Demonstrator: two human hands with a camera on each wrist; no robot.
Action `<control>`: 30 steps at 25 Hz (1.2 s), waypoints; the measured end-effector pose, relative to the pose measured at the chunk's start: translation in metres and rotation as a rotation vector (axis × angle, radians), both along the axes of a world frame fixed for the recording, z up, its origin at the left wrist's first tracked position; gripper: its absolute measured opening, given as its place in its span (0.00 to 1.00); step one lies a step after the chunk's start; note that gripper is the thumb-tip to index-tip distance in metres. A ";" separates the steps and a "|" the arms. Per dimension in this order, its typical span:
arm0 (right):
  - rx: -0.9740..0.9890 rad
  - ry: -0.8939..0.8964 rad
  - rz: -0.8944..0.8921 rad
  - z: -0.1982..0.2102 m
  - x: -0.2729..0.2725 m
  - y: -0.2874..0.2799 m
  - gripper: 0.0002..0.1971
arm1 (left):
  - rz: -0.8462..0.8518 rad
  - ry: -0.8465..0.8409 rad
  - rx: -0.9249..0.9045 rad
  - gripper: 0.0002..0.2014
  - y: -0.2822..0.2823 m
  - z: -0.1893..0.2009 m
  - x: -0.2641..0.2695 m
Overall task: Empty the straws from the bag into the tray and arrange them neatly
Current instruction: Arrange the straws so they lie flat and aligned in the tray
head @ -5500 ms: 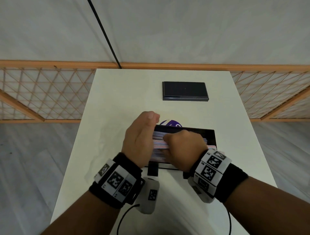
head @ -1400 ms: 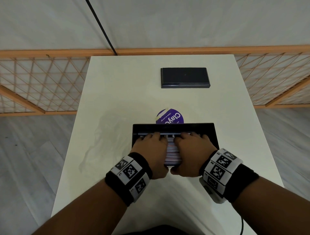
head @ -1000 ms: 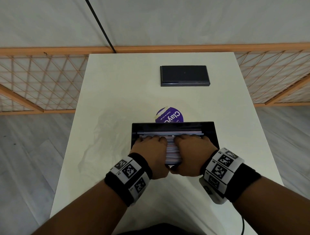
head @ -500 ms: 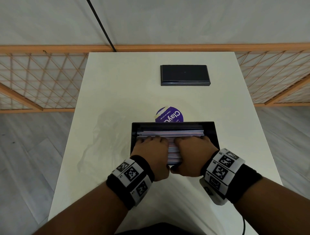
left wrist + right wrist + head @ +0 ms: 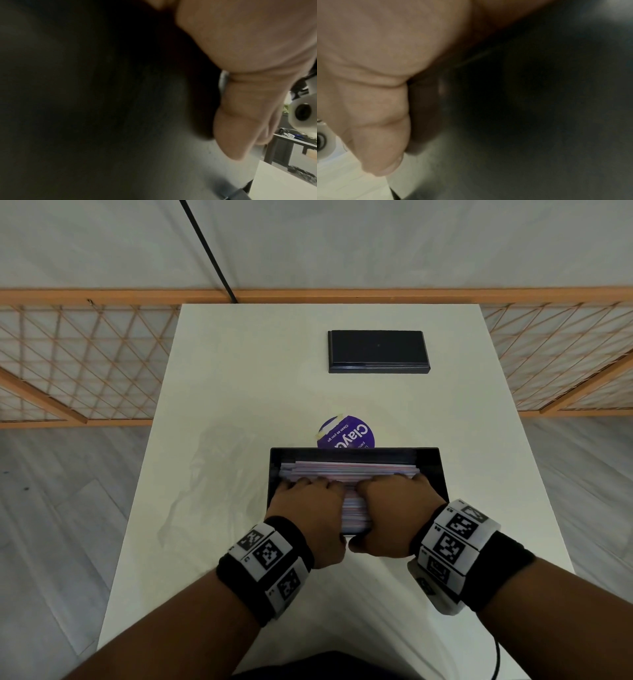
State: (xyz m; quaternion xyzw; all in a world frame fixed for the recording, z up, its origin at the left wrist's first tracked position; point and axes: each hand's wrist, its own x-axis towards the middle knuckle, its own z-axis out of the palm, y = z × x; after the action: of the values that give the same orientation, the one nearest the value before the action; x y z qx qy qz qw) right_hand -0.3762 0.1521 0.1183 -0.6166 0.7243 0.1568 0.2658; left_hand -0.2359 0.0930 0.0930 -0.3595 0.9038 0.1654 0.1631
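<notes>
Both hands' fingers lie flat, pressing the straws (image 5: 349, 470) in the tray (image 5: 435, 470); straws reach beyond the fingertips.

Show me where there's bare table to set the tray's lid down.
Bare: right of the tray to the table edge, and left of the lid. Crowded: both hands on the straws; clear bag left, purple disc behind.

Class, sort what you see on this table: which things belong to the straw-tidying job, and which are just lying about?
Part of the job:
straws
tray
clear bag
left hand
right hand

Just lying about:
black lid-like slab
purple round label
</notes>
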 end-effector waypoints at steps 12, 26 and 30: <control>0.014 0.039 0.008 -0.001 0.003 0.002 0.35 | -0.026 0.005 -0.067 0.29 0.007 0.006 0.003; -0.037 -0.022 -0.003 -0.002 0.003 0.004 0.32 | 0.014 -0.004 0.008 0.28 0.006 0.004 0.003; 0.018 0.041 0.006 -0.001 0.004 0.003 0.33 | -0.009 -0.025 -0.018 0.26 0.006 0.008 0.003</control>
State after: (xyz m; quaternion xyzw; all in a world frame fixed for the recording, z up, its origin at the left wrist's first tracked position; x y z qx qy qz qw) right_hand -0.3719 0.1549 0.1171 -0.6129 0.7264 0.1766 0.2559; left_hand -0.2333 0.0990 0.1015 -0.3591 0.9047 0.1518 0.1719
